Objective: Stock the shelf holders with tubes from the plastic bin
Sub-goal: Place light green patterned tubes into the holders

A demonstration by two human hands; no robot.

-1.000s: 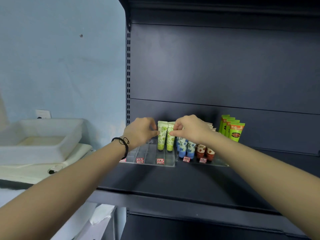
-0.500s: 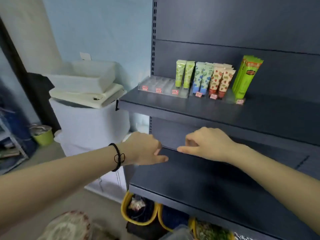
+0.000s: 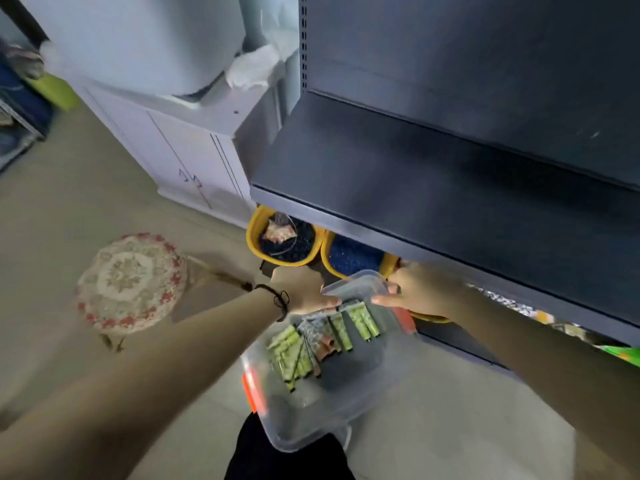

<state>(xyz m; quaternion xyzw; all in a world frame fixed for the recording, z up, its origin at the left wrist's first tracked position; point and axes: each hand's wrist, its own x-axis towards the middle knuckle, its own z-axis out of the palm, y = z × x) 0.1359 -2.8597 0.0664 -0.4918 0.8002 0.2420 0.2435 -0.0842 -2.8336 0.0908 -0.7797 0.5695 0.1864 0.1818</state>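
The tubes (image 3: 291,355) lie loose on the bottom of the clear bin (image 3: 311,420), bunched toward its far end. One green cluster sits by the left wall and a few more green ones (image 3: 362,322) lie nearer the far right corner. Grey-patterned ones (image 3: 315,336) lie between the two groups. The bin stands on the floor (image 3: 62,209) just in front of the shelf (image 3: 450,188). It has an orange latch (image 3: 251,389) on its left wall and another at the far right.

Both hands are over the bin's far edge. The left hand (image 3: 303,291) shows its back, thumb stretched right across the rim. Its fingers are hidden, so I cannot tell whether it holds anything. A black band (image 3: 277,299) circles that wrist. The right hand (image 3: 420,291) is at the far right corner, one finger stretched straight toward the left hand, with no tube in it. The picture is blurred here.

Under the shelf's front edge are two yellow baskets (image 3: 256,240). Left of the bin stands a round patterned stool (image 3: 130,282), and beyond it a white cabinet (image 3: 187,150).
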